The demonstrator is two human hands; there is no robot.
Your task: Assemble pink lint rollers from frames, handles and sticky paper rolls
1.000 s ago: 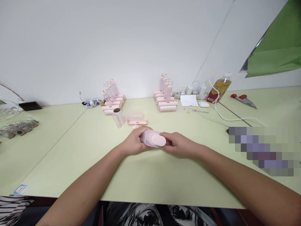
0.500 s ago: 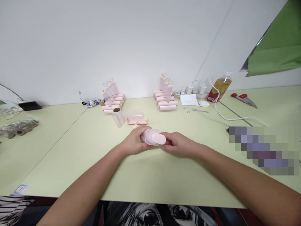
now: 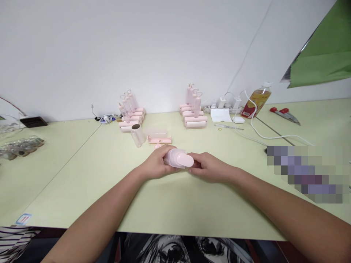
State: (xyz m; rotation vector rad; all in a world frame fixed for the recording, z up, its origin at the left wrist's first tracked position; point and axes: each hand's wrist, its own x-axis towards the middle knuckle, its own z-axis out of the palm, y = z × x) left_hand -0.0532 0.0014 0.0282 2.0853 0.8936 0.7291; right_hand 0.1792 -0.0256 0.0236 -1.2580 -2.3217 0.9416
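Observation:
Both hands meet over the middle of the pale green table (image 3: 175, 208). My left hand (image 3: 155, 164) is closed round a pink lint-roller case (image 3: 178, 159), gripping its left end. My right hand (image 3: 210, 167) is closed on the right end of the same case, its fingers curled under it. Just beyond the hands lie a bare roll with a cardboard core (image 3: 137, 135), a pink open tray part (image 3: 159, 139) and a small pink cap (image 3: 157, 146).
Two groups of pink finished rollers (image 3: 131, 116) (image 3: 193, 115) stand at the back by the wall. To the right are a power strip with chargers (image 3: 222, 106), a white cable (image 3: 263, 137), an amber bottle (image 3: 257, 100) and red-handled scissors (image 3: 283, 115). Small jars (image 3: 19, 148) sit at the far left.
The hands and the pink case stay almost in place; the case has turned slightly between the fingers. The view has shifted a little downward.

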